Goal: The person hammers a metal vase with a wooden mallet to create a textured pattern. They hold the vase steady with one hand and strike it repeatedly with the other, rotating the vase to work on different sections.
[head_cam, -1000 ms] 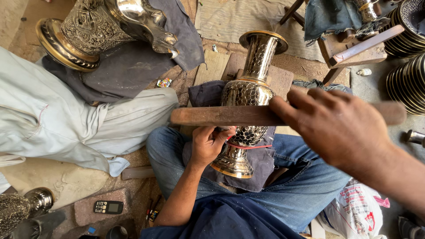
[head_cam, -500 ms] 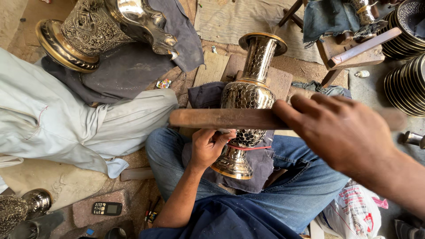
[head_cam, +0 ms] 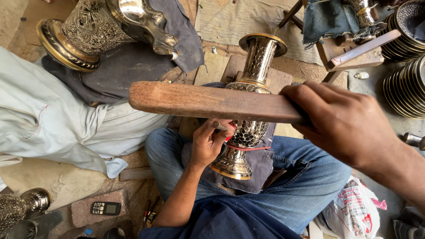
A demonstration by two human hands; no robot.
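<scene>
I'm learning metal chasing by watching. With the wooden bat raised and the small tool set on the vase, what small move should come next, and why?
Probably a short downward tap of the wooden bat onto the small tool. The right hand holds the bat raised just above it, while the left hand pinches the tool against the patterned belly of the metal vase lying across the lap.
</scene>
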